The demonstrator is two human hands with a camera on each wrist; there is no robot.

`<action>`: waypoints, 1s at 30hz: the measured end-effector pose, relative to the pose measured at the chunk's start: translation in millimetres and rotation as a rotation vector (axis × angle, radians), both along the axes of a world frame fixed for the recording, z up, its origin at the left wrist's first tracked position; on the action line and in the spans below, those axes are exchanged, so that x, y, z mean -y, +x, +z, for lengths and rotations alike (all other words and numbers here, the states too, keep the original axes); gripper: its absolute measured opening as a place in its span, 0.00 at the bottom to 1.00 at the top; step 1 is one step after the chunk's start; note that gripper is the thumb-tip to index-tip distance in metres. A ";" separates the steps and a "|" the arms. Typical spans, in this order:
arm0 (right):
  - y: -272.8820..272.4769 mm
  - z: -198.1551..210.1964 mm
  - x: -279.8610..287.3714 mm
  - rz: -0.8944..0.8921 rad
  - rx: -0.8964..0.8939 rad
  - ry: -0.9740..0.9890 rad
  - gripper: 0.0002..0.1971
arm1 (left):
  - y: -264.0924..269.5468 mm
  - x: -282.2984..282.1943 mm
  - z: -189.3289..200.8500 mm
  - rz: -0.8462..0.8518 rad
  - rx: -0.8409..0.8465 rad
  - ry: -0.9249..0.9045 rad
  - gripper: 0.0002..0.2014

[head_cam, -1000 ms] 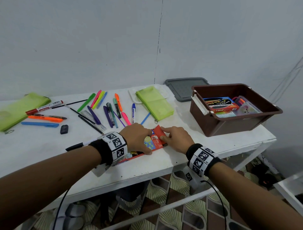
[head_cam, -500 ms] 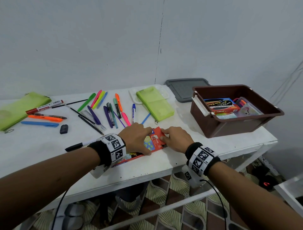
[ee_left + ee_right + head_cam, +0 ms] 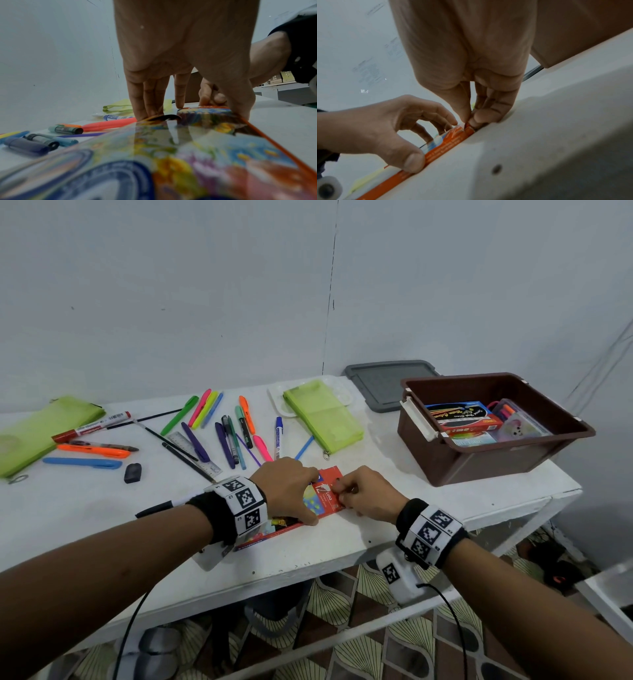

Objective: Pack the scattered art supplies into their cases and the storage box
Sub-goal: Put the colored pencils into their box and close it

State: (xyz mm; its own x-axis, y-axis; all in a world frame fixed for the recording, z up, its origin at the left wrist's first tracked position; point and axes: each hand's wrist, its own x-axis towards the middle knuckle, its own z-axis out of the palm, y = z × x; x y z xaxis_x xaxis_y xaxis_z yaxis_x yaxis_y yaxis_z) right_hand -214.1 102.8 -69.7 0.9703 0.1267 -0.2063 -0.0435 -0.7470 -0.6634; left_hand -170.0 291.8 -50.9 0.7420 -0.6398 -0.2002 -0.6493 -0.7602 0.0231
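Note:
A flat red pencil box (image 3: 322,498) with a colourful front lies near the table's front edge. My left hand (image 3: 287,491) arches over it, fingers on its far edge and thumb (image 3: 412,162) against its near side. My right hand (image 3: 363,494) pinches the box's end flap (image 3: 467,125) between thumb and fingers. In the left wrist view the box (image 3: 188,155) fills the foreground. Several loose pens and markers (image 3: 219,429) lie scattered behind. The brown storage box (image 3: 486,453) stands at the right, holding a crayon box and a clear pouch.
A green zip case (image 3: 325,416) lies behind my hands, another green case (image 3: 37,429) at far left. A grey lid (image 3: 380,385) sits by the wall. An eraser (image 3: 132,473) and a ruler (image 3: 191,446) lie left of centre. The table edge (image 3: 308,563) is close.
My right hand's fingers have curled from lying flat at the box's end to pinching its flap. The left hand stays over the box.

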 end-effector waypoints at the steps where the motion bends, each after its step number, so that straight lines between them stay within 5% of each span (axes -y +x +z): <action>1: 0.8 1.4 0.9 0.009 -0.003 -0.017 0.11 | -0.2 0.2 0.7 -0.001 -0.001 0.002 0.38; 9: 14.3 1.3 8.2 -0.233 0.077 -0.195 0.12 | -2.1 -3.1 -0.5 -0.005 0.000 -0.009 0.40; 15: 22.9 5.0 2.3 -0.272 -0.050 -0.038 0.02 | -3.8 -4.0 -6.1 0.018 0.015 -0.066 0.40; 19: 24.1 6.7 -1.4 -0.270 -0.077 0.023 0.06 | -2.1 -3.5 -5.3 0.016 0.014 -0.103 0.39; 25: 23.4 5.7 -7.2 -0.203 0.045 -0.406 0.11 | -1.4 -4.0 -6.3 0.005 -0.003 -0.098 0.38; 30: 23.1 2.8 -9.3 -0.208 0.042 -0.378 0.10 | -0.8 -2.8 -3.8 -0.013 -0.007 -0.087 0.38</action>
